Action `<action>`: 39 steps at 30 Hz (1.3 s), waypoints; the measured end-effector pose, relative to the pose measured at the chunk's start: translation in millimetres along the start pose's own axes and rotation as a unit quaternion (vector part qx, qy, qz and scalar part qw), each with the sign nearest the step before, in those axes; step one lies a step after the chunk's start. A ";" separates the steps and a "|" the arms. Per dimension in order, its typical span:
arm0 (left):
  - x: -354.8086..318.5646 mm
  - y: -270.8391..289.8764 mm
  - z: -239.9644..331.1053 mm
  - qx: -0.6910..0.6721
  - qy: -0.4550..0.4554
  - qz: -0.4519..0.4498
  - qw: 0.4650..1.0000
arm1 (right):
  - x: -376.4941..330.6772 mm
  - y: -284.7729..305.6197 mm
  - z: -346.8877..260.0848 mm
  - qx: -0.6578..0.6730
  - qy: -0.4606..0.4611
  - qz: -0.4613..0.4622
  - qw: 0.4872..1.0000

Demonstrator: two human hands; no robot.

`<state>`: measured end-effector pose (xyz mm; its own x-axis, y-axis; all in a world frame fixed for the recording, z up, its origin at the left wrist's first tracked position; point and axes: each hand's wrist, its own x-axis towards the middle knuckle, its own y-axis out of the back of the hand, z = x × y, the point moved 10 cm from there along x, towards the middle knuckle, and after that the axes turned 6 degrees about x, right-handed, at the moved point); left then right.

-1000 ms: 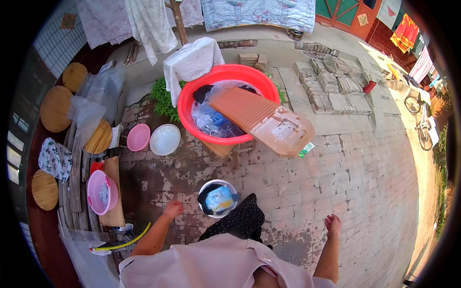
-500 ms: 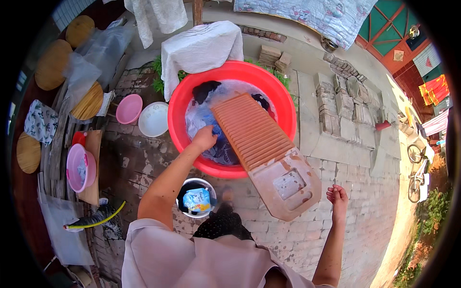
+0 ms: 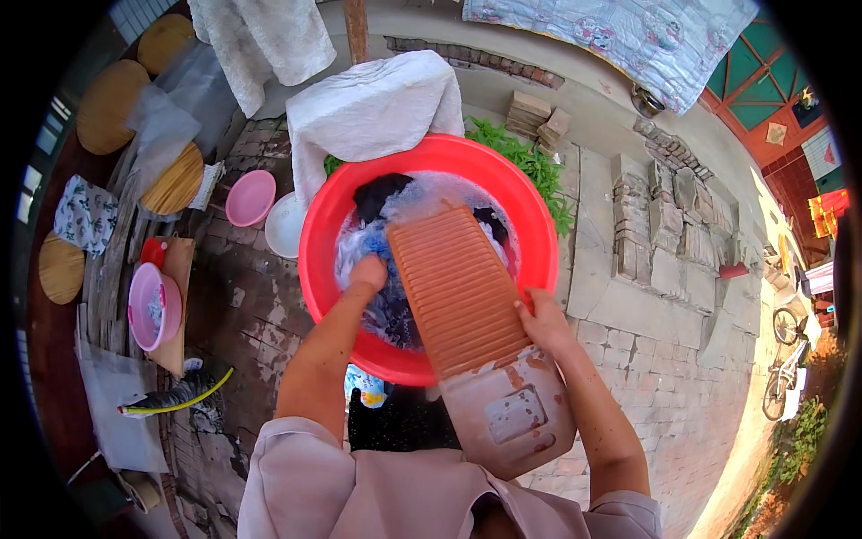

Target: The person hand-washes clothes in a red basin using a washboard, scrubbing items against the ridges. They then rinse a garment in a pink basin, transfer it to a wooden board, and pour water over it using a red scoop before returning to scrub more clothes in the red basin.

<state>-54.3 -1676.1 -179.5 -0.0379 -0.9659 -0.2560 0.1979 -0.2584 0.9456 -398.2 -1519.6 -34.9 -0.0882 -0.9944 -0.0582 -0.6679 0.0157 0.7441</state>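
Head view is showing us resting our left hand among soapy clothes in the red basin, fingers too hidden to judge, while our right hand, thumb and fingers spread, is touching the washboard, apparently steadying it over the near rim.

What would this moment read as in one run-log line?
left hand: among laundry in red tub | right hand: at right edge of washboard | washboard: ribbed end in tub, plain end past rim

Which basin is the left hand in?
The large red basin, with the ribbed washboard across its near edge. The white basin and both pink basins look smaller, sit farther left, untouched.
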 end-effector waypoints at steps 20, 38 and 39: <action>-88.9 213.8 60.7 -0.227 -0.046 0.172 0.957 | 34.9 -109.3 19.9 0.190 -0.140 -0.213 0.948; -37.6 146.7 38.9 -0.237 -0.110 0.182 0.948 | 226.0 -62.9 -55.3 0.036 0.100 -0.063 0.992; -31.5 115.7 42.7 -0.219 -0.096 0.146 0.960 | 220.4 -94.9 -52.2 -0.045 0.083 -0.127 0.987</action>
<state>-72.0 -1676.2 -53.5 -0.0901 -0.9920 0.0887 0.6188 0.0140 0.7854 -315.7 -1745.7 -83.6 0.2017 -0.9684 -0.1467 -0.5841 -0.2392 0.7756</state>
